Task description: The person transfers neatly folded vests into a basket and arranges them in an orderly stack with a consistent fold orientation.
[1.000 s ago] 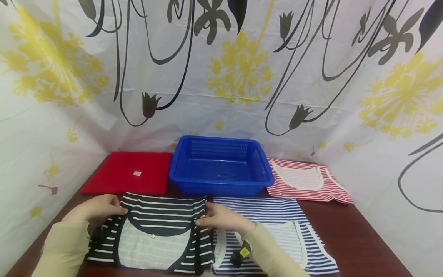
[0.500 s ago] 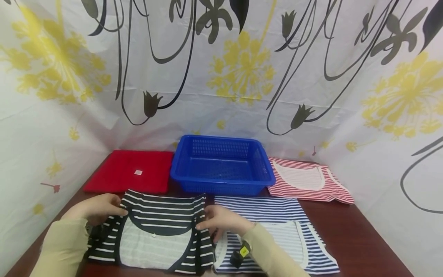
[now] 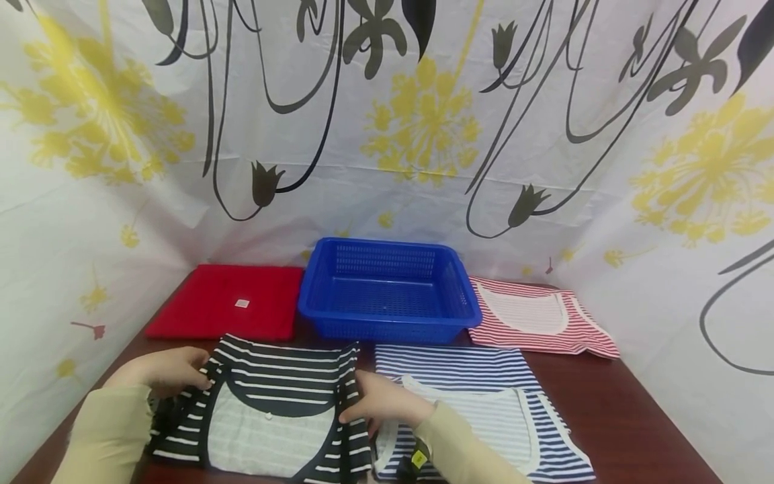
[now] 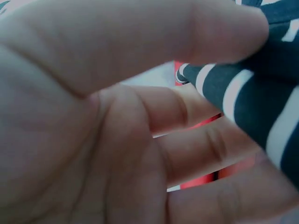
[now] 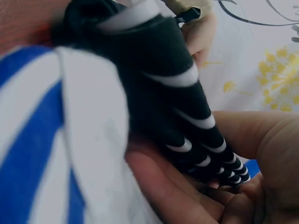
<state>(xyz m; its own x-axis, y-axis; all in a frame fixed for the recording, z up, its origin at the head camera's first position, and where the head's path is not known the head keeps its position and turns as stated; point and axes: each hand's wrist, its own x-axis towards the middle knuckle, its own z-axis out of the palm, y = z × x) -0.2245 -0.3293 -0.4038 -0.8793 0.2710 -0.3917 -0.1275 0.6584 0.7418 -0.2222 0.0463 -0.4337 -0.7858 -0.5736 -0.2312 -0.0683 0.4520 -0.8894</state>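
One black-and-white striped shirt point(image 3: 275, 433), folded, lies at the near left of the table point(image 3: 611, 410), its pale rounded panel facing up. One small round white button point(image 3: 269, 415) shows near the top of that panel. Two hands are on the shirt, one at each side. The left hand point(image 3: 162, 370) holds the upper left edge with the cloth between thumb and fingers; from the left wrist, its fingers run behind the dark fabric. The right hand point(image 3: 387, 400) grips the right edge, thumb on one face, fingers on the other. Two pale sleeves point(image 3: 109, 437) cover the forearms, and one yellow label point(image 3: 418, 459) shows on a black device at the right wrist.

Just beside, on the right, lies one blue-and-white striped shirt point(image 3: 492, 420), partly covered by the right forearm. Whether the right fingers touch it, I cannot tell.

Behind these, in a row, I count three items: one folded red garment point(image 3: 211, 302) at left, bearing one small white tag point(image 3: 242, 304); one blue plastic basket point(image 3: 393, 329) in the middle; one red-and-white striped shirt point(image 3: 595, 333) at right. Garments total four.

Around the table hangs one white patterned sheet point(image 3: 363, 208), with three large yellow flower heads point(image 3: 426, 117).
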